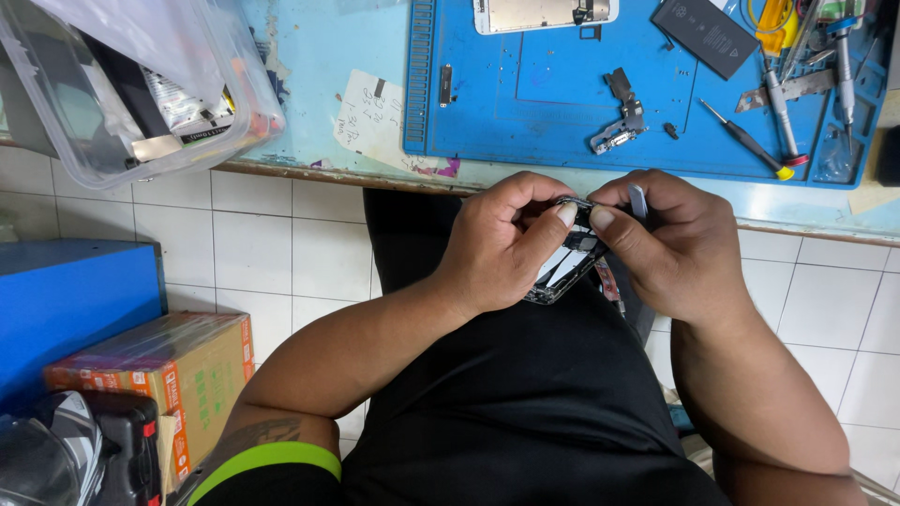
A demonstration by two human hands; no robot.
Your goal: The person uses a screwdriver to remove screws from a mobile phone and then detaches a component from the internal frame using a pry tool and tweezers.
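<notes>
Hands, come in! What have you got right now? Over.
Left hand and right hand both gripping the opened phone over the lap. Thumbs pressed at its top edge. Screwdrivers idle on blue mat. Nothing blocking.

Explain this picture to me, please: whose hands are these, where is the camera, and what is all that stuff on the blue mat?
There is no machine here. The one picture comes from a camera worn on a person's head, looking down at their lap. Their left hand and right hand together hold an opened phone body over their black clothing. The right hand also grips a small metal tool. Ahead on the bench lies a blue work mat with a black battery, screwdrivers, a small loose part and another phone piece. A clear plastic box sits at the left.
</notes>
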